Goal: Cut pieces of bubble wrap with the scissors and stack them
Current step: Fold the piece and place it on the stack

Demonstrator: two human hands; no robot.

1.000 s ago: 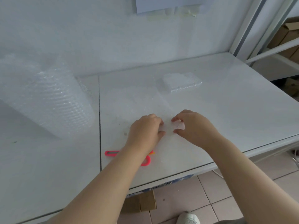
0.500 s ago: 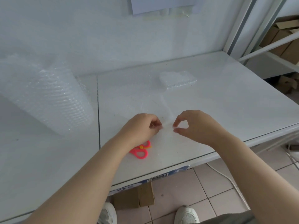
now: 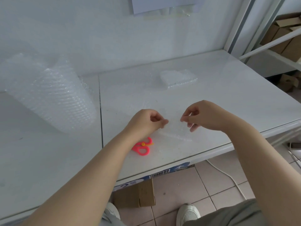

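**Parts That Cannot Be Seen Well**

The left hand [image 3: 145, 123] and its arm cover the blades of the scissors [image 3: 142, 148]; only the pink handles show. The roll of bubble wrap [image 3: 48, 93] at far left is cut by the left edge, and the paper [image 3: 162, 4] on the wall by the top edge. The table [image 3: 228, 98] hides part of the cardboard box [image 3: 135, 194] below. The label [image 3: 162, 173] print is too small to read. The piece of bubble wrap [image 3: 175, 129] is so clear that its far edge cannot be traced.

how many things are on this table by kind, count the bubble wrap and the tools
bubble wrap roll: 1
stack of cut pieces: 1 (pieces within it too blurred to count)
bubble wrap piece, pinched by left hand and right hand: 1
pink scissors: 1
total: 4
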